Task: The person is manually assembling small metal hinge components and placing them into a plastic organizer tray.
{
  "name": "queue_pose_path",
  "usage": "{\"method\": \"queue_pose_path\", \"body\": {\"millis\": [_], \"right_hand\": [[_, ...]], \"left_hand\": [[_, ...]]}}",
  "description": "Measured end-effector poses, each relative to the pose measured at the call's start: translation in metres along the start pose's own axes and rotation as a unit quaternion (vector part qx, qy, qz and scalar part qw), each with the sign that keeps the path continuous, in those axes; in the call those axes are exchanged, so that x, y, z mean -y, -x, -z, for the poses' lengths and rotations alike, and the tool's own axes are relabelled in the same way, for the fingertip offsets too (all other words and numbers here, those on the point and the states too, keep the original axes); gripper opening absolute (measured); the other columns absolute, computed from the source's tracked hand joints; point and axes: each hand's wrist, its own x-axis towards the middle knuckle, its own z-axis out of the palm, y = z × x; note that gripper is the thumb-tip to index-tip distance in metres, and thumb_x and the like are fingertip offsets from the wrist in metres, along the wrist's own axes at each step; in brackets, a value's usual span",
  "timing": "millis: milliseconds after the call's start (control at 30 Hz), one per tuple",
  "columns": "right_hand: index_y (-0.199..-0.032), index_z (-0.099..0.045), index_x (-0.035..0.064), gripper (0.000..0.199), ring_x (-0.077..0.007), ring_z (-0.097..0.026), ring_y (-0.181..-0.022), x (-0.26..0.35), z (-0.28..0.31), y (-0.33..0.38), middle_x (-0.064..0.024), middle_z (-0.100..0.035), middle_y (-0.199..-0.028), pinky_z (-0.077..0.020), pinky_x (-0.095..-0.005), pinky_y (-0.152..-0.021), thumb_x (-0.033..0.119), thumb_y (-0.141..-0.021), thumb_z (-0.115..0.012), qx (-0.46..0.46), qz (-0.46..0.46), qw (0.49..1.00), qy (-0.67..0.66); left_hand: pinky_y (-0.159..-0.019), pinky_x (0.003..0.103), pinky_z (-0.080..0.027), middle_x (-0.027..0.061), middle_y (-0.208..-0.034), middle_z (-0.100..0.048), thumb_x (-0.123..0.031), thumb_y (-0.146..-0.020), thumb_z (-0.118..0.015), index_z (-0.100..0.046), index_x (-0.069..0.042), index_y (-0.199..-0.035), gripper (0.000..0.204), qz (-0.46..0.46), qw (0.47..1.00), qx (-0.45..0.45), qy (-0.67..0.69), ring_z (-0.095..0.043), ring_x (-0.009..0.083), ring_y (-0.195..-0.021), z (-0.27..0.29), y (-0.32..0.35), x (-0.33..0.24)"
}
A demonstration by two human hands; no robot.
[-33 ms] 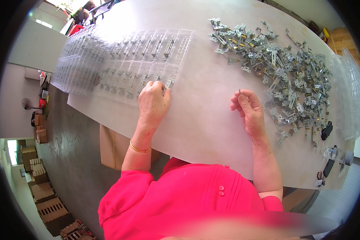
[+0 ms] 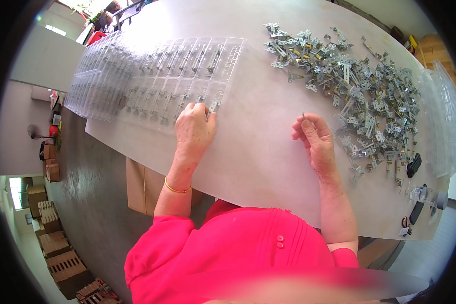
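Observation:
My left hand is at the near right corner of a clear plastic tray. Its thumb and fingers are closed on a small silver metal bracket in the end compartment; part of it is hidden by the fingers. Similar brackets lie in two rows of the tray's compartments. Over the bare table between tray and pile, my right hand pinches a small thin metal piece between thumb and fingertips. Only the tip of that piece shows. To the right of this hand spreads a large loose pile of metal brackets, some with brass-coloured parts.
Stacked clear trays stand at the left end of the white table. More clear plastic trays lie at the right edge, near a black object and a clear bottle. A cardboard box sits below the front edge.

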Motion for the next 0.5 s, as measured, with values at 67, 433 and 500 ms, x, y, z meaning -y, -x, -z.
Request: {"method": "queue_pose_path", "body": {"millis": [67,433,500], "right_hand": [[-0.113,-0.065,0.0066,0.016,-0.0139,-0.065,-0.081,-0.0014,0.0013,-0.0011,-0.0061,-0.068,-0.099,-0.0544,-0.0284,-0.076,0.015,-0.1,-0.062,-0.003,-0.001,1.0,-0.003],[-0.113,-0.065,0.0062,0.017,-0.0139,-0.065,-0.081,0.0011,-0.0012,-0.002,-0.0056,-0.067,-0.099,-0.0538,-0.0284,-0.076,0.016,-0.1,-0.062,-0.002,0.002,1.0,0.009],[-0.112,-0.065,0.0062,0.016,-0.0138,-0.065,-0.081,0.0026,-0.0015,-0.001,-0.0055,-0.068,-0.099,-0.0539,-0.0284,-0.076,0.016,-0.1,-0.062,-0.002,0.002,1.0,0.01]], "left_hand": [[-0.074,0.042,-0.05,0.0147,-0.084,-0.064,-0.018,-0.083,-0.071,-0.068,0.0,-0.084,0.018,0.013,1.0,0.024,-0.001,-0.063,0.0325,-0.078,-0.0009,-0.002,-0.0014],[-0.077,0.046,-0.051,0.0178,-0.087,-0.064,-0.019,-0.084,-0.073,-0.067,0.0,-0.082,0.02,0.011,0.999,0.034,-0.018,-0.064,0.037,-0.084,0.0007,-0.0026,-0.0026],[-0.077,0.046,-0.05,0.0176,-0.087,-0.064,-0.018,-0.084,-0.073,-0.067,0.0,-0.083,0.019,0.005,0.999,0.037,-0.013,-0.064,0.0368,-0.084,0.0026,-0.0023,-0.0047]]}}
